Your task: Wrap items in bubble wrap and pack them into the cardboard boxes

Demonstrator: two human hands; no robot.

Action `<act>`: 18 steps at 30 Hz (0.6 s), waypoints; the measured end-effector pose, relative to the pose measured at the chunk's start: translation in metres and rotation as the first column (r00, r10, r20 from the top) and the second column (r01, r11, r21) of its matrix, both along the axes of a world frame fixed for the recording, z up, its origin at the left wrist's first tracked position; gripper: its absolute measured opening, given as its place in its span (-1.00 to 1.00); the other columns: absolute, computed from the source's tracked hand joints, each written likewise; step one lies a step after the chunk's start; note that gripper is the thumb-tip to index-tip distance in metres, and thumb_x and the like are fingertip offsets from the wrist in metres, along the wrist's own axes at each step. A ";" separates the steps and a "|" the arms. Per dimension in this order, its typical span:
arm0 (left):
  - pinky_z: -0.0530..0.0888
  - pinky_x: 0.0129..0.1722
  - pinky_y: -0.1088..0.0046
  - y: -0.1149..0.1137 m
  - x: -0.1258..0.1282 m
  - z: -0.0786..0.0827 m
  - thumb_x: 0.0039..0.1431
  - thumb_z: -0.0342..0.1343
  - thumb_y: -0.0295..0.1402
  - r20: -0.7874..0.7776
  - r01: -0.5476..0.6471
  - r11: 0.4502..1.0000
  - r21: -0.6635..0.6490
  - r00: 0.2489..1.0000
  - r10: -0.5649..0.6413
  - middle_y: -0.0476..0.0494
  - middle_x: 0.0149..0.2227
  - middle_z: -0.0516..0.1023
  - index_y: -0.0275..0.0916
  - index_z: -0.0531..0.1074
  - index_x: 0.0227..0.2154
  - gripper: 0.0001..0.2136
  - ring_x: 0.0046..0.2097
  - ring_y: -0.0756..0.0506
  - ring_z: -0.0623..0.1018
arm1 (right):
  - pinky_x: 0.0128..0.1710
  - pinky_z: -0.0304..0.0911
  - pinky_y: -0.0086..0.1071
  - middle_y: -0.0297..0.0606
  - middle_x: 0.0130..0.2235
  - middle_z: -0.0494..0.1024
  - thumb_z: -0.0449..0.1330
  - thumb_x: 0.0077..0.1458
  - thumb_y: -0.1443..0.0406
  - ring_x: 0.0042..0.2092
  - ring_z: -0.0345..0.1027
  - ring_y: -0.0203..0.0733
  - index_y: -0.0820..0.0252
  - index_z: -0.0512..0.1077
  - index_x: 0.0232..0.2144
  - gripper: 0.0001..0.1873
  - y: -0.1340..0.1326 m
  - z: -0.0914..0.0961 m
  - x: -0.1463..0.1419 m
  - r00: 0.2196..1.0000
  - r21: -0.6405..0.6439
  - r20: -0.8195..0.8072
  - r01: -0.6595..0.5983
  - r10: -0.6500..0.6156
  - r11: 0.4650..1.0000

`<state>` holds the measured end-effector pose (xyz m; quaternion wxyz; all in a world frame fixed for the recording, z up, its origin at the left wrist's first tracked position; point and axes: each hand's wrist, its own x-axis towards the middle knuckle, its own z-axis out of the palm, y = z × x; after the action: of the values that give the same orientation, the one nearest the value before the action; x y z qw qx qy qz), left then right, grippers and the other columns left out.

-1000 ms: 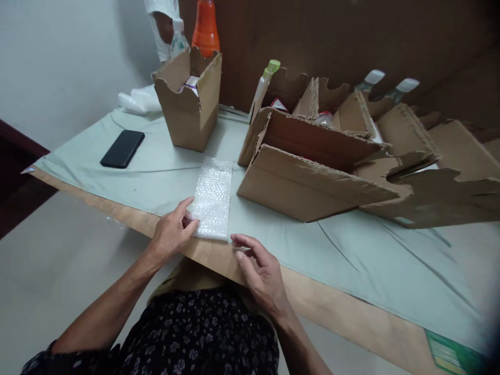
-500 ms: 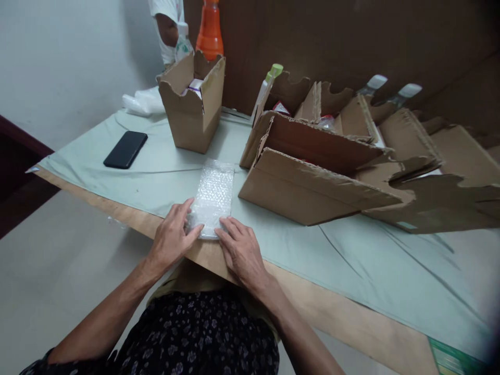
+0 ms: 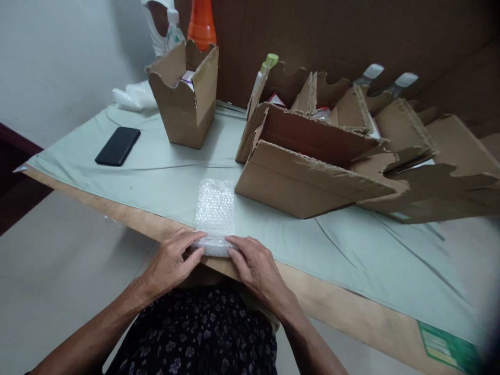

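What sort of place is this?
Likely a small packing workroom: rows of open cardboard boxes with bottles inside, and a bubble-wrap sheet gripped by the left hand and right hand on a cloth-covered table.

Glossy plastic bubble wrap (image 3: 215, 211) on matt cloth (image 3: 351, 255), corrugated cardboard boxes (image 3: 304, 179).

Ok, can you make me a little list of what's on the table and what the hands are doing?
Left hand: grips the near end of the bubble wrap
Right hand: grips the same end
Table: covered by a pale green cloth
Left side: black phone
Behind wrap: open cardboard box, orange bottle behind it
Right side: leaning cardboard boxes
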<state>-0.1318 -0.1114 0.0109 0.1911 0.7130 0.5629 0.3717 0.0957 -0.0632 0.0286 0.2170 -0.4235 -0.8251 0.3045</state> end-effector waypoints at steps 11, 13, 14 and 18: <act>0.60 -0.20 0.22 0.008 0.003 -0.007 0.36 0.07 -0.36 -0.163 -0.117 0.993 0.028 0.979 0.120 -0.24 -0.11 0.54 -0.25 0.48 0.02 -0.76 -0.23 -0.13 0.58 | 0.13 0.27 0.02 -0.04 0.19 0.54 0.10 0.35 0.36 0.28 0.29 0.10 0.14 0.46 0.11 -0.67 -0.002 -0.015 -0.003 0.977 0.346 0.173 -0.177 0.123 0.921; 0.59 -0.07 0.13 0.004 0.003 -0.005 0.33 0.13 -0.34 -0.168 -0.103 0.989 0.105 0.979 0.119 -0.33 0.02 0.50 -0.25 0.49 0.02 -0.75 -0.06 -0.22 0.58 | 0.12 0.27 -0.02 -0.09 0.11 0.60 0.08 0.37 0.37 0.25 0.32 0.06 0.15 0.48 0.07 -0.70 0.003 -0.013 -0.004 0.982 0.319 0.145 -0.163 0.122 0.934; 0.57 -0.01 0.09 0.002 0.003 -0.003 0.31 0.16 -0.34 -0.166 -0.067 0.989 0.131 0.982 0.088 -0.33 0.06 0.50 -0.24 0.49 0.03 -0.74 0.03 -0.25 0.55 | 0.13 0.27 -0.03 -0.12 0.06 0.63 0.08 0.37 0.38 0.23 0.35 0.04 0.14 0.49 0.06 -0.71 0.004 -0.010 -0.004 0.986 0.294 0.117 -0.149 0.119 0.944; 0.53 0.04 0.08 -0.006 0.003 0.003 0.32 0.16 -0.42 -0.114 0.086 0.992 0.096 0.991 -0.075 -0.20 -0.06 0.61 -0.15 0.47 0.06 -0.73 0.03 -0.22 0.54 | 0.10 0.30 -0.06 -0.19 -0.05 0.66 0.10 0.38 0.33 0.06 0.44 -0.03 0.09 0.52 0.05 -0.72 0.002 0.002 0.004 0.992 0.091 0.046 -0.120 0.116 0.989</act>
<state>-0.1286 -0.1170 0.0142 0.1385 0.7634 0.5239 0.3517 0.0995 -0.0615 0.0305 0.2014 -0.3693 -0.8664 0.2689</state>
